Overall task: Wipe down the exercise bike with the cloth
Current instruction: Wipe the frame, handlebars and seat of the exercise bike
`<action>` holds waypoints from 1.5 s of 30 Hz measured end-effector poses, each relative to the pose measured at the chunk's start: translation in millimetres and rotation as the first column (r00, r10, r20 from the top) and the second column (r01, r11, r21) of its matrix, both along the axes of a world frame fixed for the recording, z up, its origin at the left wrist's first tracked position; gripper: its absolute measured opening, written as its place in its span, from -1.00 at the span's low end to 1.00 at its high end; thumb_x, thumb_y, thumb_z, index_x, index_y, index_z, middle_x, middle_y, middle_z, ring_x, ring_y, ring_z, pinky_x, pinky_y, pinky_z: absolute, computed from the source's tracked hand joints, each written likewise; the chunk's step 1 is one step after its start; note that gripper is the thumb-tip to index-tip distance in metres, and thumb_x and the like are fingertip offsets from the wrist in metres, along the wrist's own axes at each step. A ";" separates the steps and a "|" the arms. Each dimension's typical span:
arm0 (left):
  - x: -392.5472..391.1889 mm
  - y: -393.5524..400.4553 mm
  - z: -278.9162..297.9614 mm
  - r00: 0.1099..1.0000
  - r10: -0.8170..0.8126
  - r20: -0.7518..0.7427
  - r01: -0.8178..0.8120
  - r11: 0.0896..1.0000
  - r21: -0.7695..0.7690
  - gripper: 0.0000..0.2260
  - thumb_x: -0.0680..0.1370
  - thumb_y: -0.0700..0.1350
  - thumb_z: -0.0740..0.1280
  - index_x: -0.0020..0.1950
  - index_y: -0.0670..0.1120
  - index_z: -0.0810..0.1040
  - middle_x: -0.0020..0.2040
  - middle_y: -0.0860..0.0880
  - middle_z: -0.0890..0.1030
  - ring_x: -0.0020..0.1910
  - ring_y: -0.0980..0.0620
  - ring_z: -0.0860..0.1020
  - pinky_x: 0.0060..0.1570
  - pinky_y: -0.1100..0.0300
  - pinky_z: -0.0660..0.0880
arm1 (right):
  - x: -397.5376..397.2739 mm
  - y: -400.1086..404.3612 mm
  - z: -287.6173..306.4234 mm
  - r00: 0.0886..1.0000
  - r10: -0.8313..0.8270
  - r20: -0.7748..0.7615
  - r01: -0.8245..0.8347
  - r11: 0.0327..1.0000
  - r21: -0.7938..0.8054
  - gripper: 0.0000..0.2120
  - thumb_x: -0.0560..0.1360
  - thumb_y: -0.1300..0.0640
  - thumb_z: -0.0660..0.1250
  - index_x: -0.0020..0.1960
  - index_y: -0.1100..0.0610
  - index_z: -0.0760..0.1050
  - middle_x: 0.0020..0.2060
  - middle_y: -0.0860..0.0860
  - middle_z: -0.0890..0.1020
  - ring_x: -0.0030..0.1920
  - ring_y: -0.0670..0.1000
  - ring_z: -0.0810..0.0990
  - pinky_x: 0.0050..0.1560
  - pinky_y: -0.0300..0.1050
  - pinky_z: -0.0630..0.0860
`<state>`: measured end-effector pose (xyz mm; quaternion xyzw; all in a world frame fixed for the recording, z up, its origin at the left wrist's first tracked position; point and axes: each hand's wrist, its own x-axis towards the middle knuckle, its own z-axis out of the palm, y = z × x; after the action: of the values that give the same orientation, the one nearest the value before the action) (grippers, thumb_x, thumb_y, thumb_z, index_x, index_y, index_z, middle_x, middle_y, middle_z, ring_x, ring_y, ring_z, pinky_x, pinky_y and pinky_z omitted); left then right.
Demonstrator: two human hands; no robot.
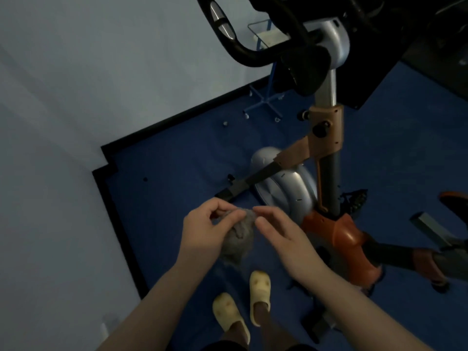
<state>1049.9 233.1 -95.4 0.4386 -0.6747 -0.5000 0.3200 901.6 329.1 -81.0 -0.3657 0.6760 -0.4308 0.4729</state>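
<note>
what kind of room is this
Probably a home workout room or small gym corner. An exercise bike stands on a blue floor mat laid against a plain wall, and the person wears yellow slippers, which suggests indoors at home.

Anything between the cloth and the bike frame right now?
Nothing visible. The cloth is bunched in the left hand, with the right hand touching it, and open air lies between it and the orange frame.

Both forearms extended forward, bare, converging at centre. Left hand (202,230) curled, thumb and fingers pinching the cloth (239,239). Right hand (281,239) beside it, fingers mostly straight and relaxed, fingertips touching the cloth's top edge. Hands close together, not touching each other.
</note>
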 end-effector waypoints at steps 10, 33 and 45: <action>-40.3 33.9 13.4 0.996 -0.087 -0.030 0.090 0.983 0.158 -0.94 0.45 -0.09 0.52 -0.20 0.01 0.67 -0.27 0.09 0.68 -0.27 0.18 0.64 -0.28 0.37 0.52 | -4.5 48.6 2.4 0.992 -0.090 -0.087 0.083 0.993 -0.086 -0.82 0.44 0.13 0.49 -0.11 0.15 0.50 -0.22 0.02 0.63 -0.16 0.00 0.62 -0.08 -0.01 0.58; -101.2 149.0 52.5 0.898 -0.370 0.240 0.383 0.924 -0.010 -0.91 0.50 0.02 0.43 -0.15 0.04 0.68 -0.23 0.08 0.68 -0.23 0.14 0.62 -0.18 0.24 0.54 | -149.9 170.7 23.8 0.933 0.281 -0.227 -0.304 0.950 -0.075 -0.83 0.46 0.05 0.47 0.04 -0.01 0.59 -0.08 -0.10 0.69 -0.04 -0.15 0.65 0.01 -0.16 0.58; -114.4 273.8 31.5 0.970 0.055 0.236 -0.010 0.983 -0.185 -0.90 0.52 -0.04 0.43 -0.01 0.15 0.61 -0.08 0.18 0.59 -0.05 0.26 0.53 -0.06 0.38 0.43 | -121.6 208.3 14.1 0.940 0.030 0.339 -0.075 0.990 0.119 -0.65 0.66 -0.09 0.13 -0.04 0.08 0.59 -0.27 -0.01 0.69 -0.31 -0.10 0.66 -0.36 -0.14 0.56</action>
<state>935.5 506.9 -63.8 0.4758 -0.7441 -0.3739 0.2830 780.0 537.4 -66.9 -0.2731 0.6018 -0.4293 0.6155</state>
